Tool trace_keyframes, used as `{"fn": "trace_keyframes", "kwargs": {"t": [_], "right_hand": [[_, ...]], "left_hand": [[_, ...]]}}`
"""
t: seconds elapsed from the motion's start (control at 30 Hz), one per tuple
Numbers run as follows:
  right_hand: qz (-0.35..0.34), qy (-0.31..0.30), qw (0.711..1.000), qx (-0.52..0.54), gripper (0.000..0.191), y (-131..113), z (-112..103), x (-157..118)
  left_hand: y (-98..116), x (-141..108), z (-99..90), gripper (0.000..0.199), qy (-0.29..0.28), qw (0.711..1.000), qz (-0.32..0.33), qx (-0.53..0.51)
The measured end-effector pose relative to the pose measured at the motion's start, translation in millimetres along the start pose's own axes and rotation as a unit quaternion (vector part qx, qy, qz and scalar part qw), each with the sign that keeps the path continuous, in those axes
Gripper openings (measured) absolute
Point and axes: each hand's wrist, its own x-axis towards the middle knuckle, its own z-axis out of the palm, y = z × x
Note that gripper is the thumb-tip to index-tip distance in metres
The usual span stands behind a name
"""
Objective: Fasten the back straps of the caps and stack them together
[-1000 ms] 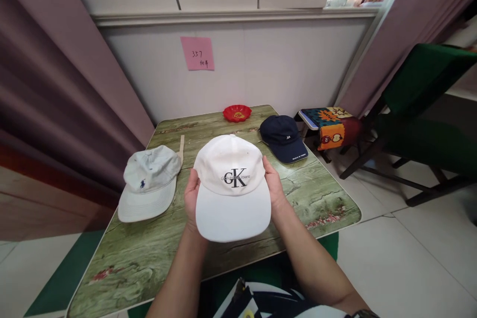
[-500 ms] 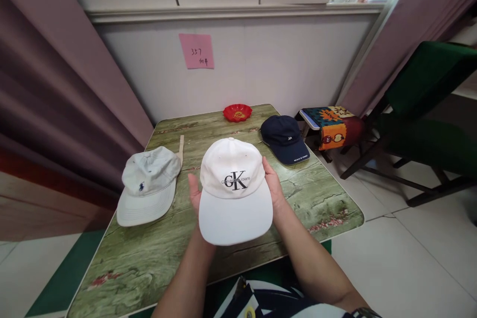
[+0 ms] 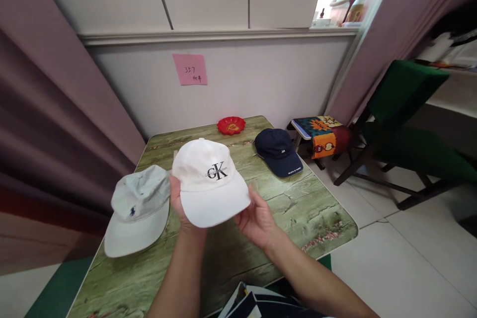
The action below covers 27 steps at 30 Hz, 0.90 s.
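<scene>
Both hands hold up a white baseball cap (image 3: 203, 169) with a black monogram, its brim toward me and to the right. My left hand (image 3: 181, 203) grips its left side, the fingers hidden beneath it. At the brim's right edge, my right hand (image 3: 257, 216) has its fingers curled, with thumb and fingertips against the edge. A pale grey cap (image 3: 139, 203) with a small blue emblem lies on the table at the left. Back right on the table sits a navy cap (image 3: 279, 151) with white lettering on its brim.
The wood-patterned table (image 3: 301, 213) stands against the wall. At its far edge lies a red scalloped dish (image 3: 231, 125). A pink note (image 3: 190, 69) is stuck on the wall. To the right are a cloth-covered stool (image 3: 324, 134) and a green chair (image 3: 406, 92).
The white cap has moved left and turned, its right side dipping. My right hand has shifted from the crown's side to the brim's edge. The camera view has tilted up.
</scene>
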Motion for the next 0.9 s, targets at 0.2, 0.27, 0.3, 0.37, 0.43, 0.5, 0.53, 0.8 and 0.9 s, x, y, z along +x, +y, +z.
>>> {"fn": "trace_keyframes", "kwargs": {"t": [0.2, 0.27, 0.3, 0.37, 0.43, 0.5, 0.53, 0.8, 0.9], "right_hand": [[-0.066, 0.043, 0.996, -0.028, 0.034, -19.5, -0.5, 7.8], [-0.099, 0.042, 0.993, -0.053, 0.037, -44.3, 8.0, 13.9], [-0.125, 0.036, 0.989, -0.067, 0.039, -59.6, 13.2, 17.5], [-0.19, 0.022, 0.978, -0.087, 0.041, -94.5, 23.5, 26.1], [-0.261, 0.019, 0.961, -0.094, 0.04, -132.6, 29.8, 36.5], [-0.316, 0.031, 0.943, -0.095, 0.036, -169.2, 27.6, 48.1], [-0.336, 0.049, 0.936, -0.091, 0.033, -185.2, 22.4, 53.9], [-0.294, 0.259, 0.915, -0.095, 0.01, -230.1, -64.4, 74.4], [-0.295, 0.264, 0.913, -0.099, 0.006, -228.4, -78.2, 73.9]], "left_hand": [[-19.3, 26.5, -2.7, 0.071, -0.011, 0.999, -0.049, 0.015], [-26.6, 36.2, -3.9, 0.075, -0.02, 0.996, -0.085, 0.025], [-30.3, 39.6, -5.4, 0.073, -0.02, 0.994, -0.103, 0.033], [-38.2, 41.4, -11.8, 0.062, -0.013, 0.987, -0.149, 0.064], [-46.0, 35.7, -23.6, 0.05, 0.004, 0.97, -0.208, 0.122], [-51.7, 24.2, -40.0, 0.043, 0.037, 0.945, -0.261, 0.197], [-53.3, 17.5, -49.1, 0.04, 0.058, 0.932, -0.273, 0.23], [-41.7, -15.5, -89.8, 0.028, 0.123, 0.909, -0.247, 0.311], [-38.9, -18.5, -89.2, 0.029, 0.115, 0.91, -0.244, 0.316]]}}
